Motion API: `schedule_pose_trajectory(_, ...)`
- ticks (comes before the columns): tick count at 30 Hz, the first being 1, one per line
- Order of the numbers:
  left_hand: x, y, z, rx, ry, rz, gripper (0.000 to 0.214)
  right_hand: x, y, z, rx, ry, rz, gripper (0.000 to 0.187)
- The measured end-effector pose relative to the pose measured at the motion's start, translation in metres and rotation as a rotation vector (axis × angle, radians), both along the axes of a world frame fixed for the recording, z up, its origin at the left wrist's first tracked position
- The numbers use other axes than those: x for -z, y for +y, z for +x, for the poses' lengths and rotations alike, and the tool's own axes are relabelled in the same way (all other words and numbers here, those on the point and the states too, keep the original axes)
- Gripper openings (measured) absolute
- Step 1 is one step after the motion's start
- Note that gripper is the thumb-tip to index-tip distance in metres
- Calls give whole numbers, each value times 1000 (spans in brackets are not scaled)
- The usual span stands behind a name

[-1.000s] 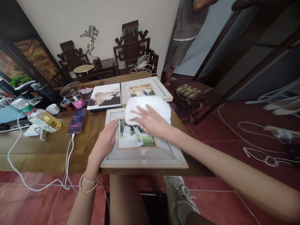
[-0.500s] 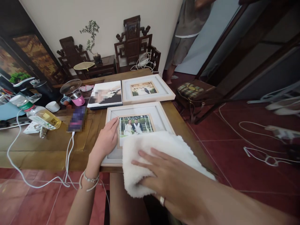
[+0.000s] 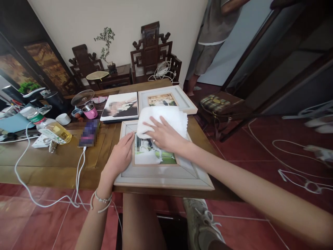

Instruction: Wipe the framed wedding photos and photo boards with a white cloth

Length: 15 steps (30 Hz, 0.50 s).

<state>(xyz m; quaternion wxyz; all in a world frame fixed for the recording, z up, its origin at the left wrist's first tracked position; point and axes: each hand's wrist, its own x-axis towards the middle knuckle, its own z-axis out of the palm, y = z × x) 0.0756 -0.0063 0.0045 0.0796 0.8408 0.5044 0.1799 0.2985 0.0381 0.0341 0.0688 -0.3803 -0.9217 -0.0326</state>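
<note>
A pale framed photo (image 3: 166, 175) lies flat at the near edge of a wooden table (image 3: 49, 166). My left hand (image 3: 120, 156) rests open and flat on the frame's left side. My right hand (image 3: 162, 135) lies open with fingers spread on a fluffy white cloth (image 3: 169, 118), pressing it onto the upper part of the frame. Beyond it lie a second framed photo (image 3: 182, 100) and a frameless photo print (image 3: 119, 107).
On the table's left are a phone (image 3: 88, 133) with a white cable (image 3: 78, 173), an oil bottle (image 3: 56, 130), a pink cup (image 3: 91, 111) and a small fan (image 3: 82, 98). A person (image 3: 210, 38) stands by the doorway. Carved chairs (image 3: 153, 55) line the wall. Cables (image 3: 293, 156) lie on the tiled floor.
My right hand has swept the cloth from the frame's near edge back up to its far part. My left hand has stayed on the frame's left side.
</note>
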Motion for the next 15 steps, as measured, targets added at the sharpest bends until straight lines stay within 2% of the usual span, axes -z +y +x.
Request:
schedule_pose_trajectory(3, -1, 0, 0, 3, -22, -10, 54, -2, -19, -11, -16, -29, -95, 49)
schedule_pose_trajectory(6, 0, 0, 0, -6, -36, -21, 54, -11, -64, -16, -87, -18, -215, 48)
schedule_pose_trajectory(10, 2, 0, 0, -19, -41, -6, 54, -31, -123, -7, -189, 56, -372, 42)
schedule_pose_trajectory(12, 2, 0, 0, -12, -36, -1, 54, -37, -137, 0, -239, 113, -434, 42)
schedule_pose_trajectory(15, 3, 0, 0, -10, -31, -1, 54, -35, -136, 5, -212, 142, -475, 50)
